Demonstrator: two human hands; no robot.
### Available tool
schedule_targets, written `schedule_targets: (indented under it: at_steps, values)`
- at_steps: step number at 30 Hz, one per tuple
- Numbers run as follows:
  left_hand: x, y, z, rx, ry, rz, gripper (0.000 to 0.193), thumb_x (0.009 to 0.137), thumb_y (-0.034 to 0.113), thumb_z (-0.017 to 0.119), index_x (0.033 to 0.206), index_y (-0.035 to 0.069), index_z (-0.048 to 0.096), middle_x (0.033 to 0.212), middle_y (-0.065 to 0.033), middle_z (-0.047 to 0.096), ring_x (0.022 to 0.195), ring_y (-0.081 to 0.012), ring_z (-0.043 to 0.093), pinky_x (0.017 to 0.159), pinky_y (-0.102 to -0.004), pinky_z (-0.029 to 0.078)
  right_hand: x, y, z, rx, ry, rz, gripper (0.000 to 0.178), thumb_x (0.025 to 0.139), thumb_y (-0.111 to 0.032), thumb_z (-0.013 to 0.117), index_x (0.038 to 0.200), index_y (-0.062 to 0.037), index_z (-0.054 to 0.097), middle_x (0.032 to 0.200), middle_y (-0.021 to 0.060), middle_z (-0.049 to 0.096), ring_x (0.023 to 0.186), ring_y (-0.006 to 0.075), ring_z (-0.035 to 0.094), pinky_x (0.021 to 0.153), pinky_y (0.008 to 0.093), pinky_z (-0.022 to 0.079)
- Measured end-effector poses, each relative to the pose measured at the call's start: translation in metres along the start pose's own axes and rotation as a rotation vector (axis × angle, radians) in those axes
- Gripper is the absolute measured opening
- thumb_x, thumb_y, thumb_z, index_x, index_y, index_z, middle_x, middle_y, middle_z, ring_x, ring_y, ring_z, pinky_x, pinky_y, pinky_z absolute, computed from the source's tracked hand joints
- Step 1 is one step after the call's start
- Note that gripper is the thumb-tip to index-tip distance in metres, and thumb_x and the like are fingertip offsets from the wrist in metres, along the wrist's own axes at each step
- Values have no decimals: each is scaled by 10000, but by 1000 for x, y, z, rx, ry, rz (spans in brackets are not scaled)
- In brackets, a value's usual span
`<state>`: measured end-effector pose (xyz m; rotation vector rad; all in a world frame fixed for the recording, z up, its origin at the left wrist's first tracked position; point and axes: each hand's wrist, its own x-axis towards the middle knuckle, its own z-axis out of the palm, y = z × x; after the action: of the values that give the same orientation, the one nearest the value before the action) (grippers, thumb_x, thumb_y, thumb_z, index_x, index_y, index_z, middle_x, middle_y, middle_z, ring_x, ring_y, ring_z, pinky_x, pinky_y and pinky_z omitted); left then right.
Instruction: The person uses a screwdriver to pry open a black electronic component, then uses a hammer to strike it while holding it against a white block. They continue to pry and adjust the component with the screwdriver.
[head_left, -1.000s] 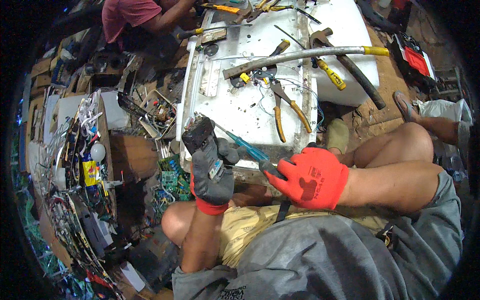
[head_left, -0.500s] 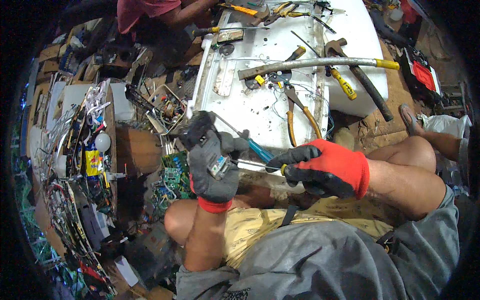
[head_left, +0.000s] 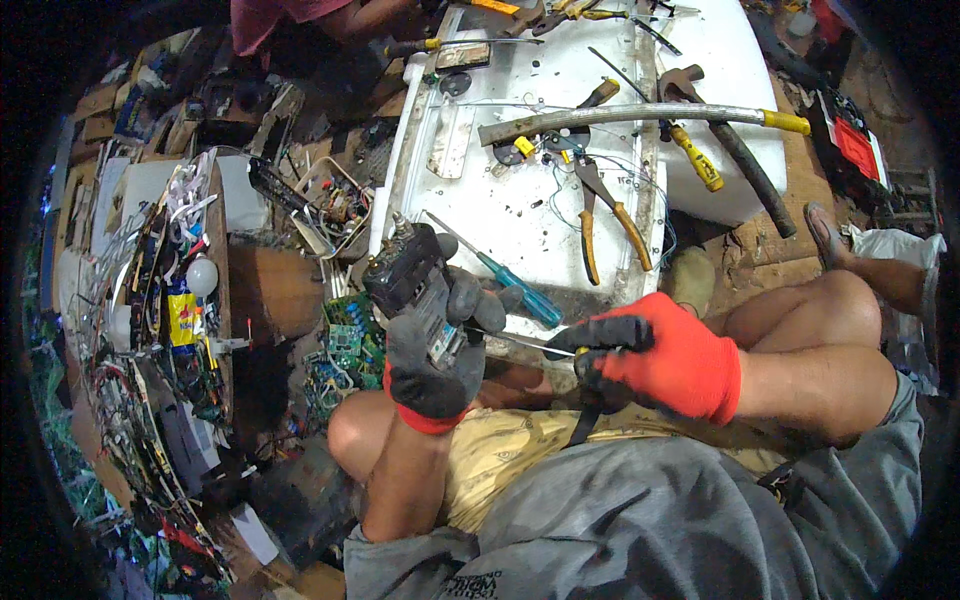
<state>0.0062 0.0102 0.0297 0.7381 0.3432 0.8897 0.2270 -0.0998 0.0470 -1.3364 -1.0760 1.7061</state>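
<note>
Black device point(head_left: 400, 282), clamped in gloved left hand point(head_left: 420, 378), at near left corner of white slab point(head_left: 485, 195). Thin-shafted tool point(head_left: 530, 344), clamped in gloved right hand point(head_left: 665, 362), aimed at device; tip contact indiscernible. Teal screwdriver point(head_left: 530, 296), by slab's near edge. Orange-handled pliers point(head_left: 590, 222), farther in. Silver tube point(head_left: 600, 117), yellow-ended, beyond pliers, crossing hammer point(head_left: 745, 165) toward right edge.

- A rough workshop, crowded around a low white surface point(head_left: 505, 225).
- On the surface: pliers point(head_left: 604, 195), a blue screwdriver point(head_left: 536, 299) and, across its right side, a hammer point(head_left: 740, 155).
- At the surface's near edge: hands point(head_left: 670, 355) in red and black work gloves.
- Left of the surface: green circuit boards point(head_left: 347, 345), then a long heap of wires and scrap parts point(head_left: 150, 330).
- Right of the surface: cardboard point(head_left: 745, 257) over the floor.
</note>
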Motion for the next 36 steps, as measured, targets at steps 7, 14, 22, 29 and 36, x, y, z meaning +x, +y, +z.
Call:
schedule_targets:
  at_steps: [7,14,22,29,36]
  values:
    - [4,0,-2,62,47,-67,641,916,468,643,1380,77,435,852,3,545,804,-218,621,993,-531,447,-7,-12,13,-74,78,13,183,845,-156,663,957,-19,712,693,72,665,674,111,615,599,306,483]
    - [3,0,-4,56,-33,0,612,958,458,589,1399,70,417,881,-11,550,807,-212,614,964,-517,468,-8,-4,6,-959,139,-569,477,727,-150,688,1189,-50,633,842,142,607,717,352,641,590,439,509]
    - [14,0,-13,10,21,53,651,988,459,533,1446,27,369,953,-76,577,887,-266,637,996,-527,462,15,-27,0,-937,128,-197,314,780,-242,667,1025,-45,663,807,184,646,762,374,656,655,463,522]
    - [11,-6,-23,-15,13,48,676,997,468,515,1445,-15,363,954,-116,617,964,-338,673,1042,-567,432,19,-18,-3,-995,252,-439,225,792,-254,657,880,-49,625,759,165,644,760,382,653,667,459,520]
    - [11,-13,-19,17,85,94,596,1000,433,519,1444,59,383,961,-61,590,937,-275,664,1030,-517,456,15,-34,-8,-1037,78,-161,291,729,-215,693,955,-76,572,856,126,633,801,374,643,662,480,508]
